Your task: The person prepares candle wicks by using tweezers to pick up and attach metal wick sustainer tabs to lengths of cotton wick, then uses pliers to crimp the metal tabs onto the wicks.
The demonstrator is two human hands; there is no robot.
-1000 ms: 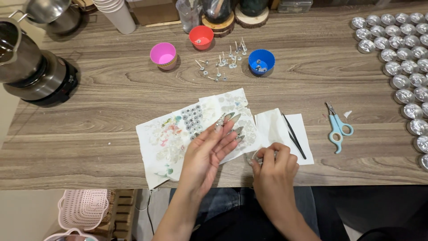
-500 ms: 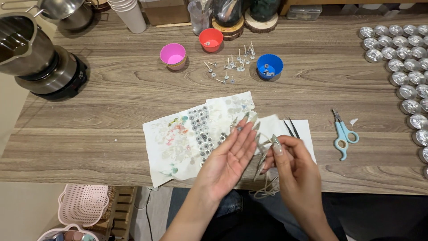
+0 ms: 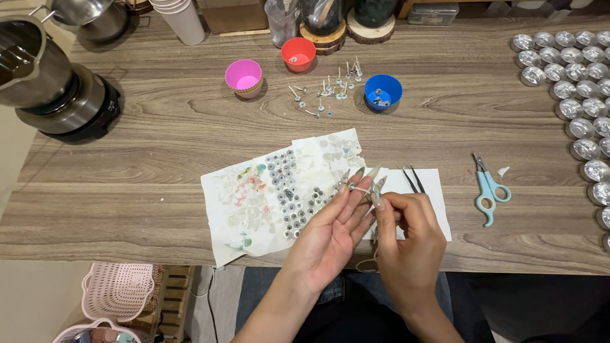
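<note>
The left hand (image 3: 333,232) lay open, palm up, over the near edge of the wooden table (image 3: 159,159), its long-nailed fingers (image 3: 356,190) stretched toward the far side; across the fingertips ran a thin pale string (image 3: 359,188), which looked like a length of wick, though it was too fine to be sure; the right hand (image 3: 406,238) was closed in a pinch on that string just beside the left fingertips, thumb and forefinger pressed together, and a loose end of the string hung down below the table edge between the two wrists; under the left hand lay a stained paper sheet (image 3: 254,197) with faded flower prints, and on it sat rows of small round metal tabs (image 3: 286,184); a second, plain white paper (image 3: 429,184) lay beside it, partly under the right hand, with black tweezers (image 3: 413,179) on it, touching the paper and just beyond the right knuckles; pale blue scissors (image 3: 488,190) lay well to the right, apart from both hands; farther back stood a pink cup (image 3: 244,76), a red cup (image 3: 298,52) and a blue cup (image 3: 382,92), with short upright wicks on tabs (image 3: 324,95) scattered between them; a metal pouring pot (image 3: 38,70) sat on a dark heater at the far left; many small silver tealight cups (image 3: 578,76) were packed together at the far right edge.
</note>
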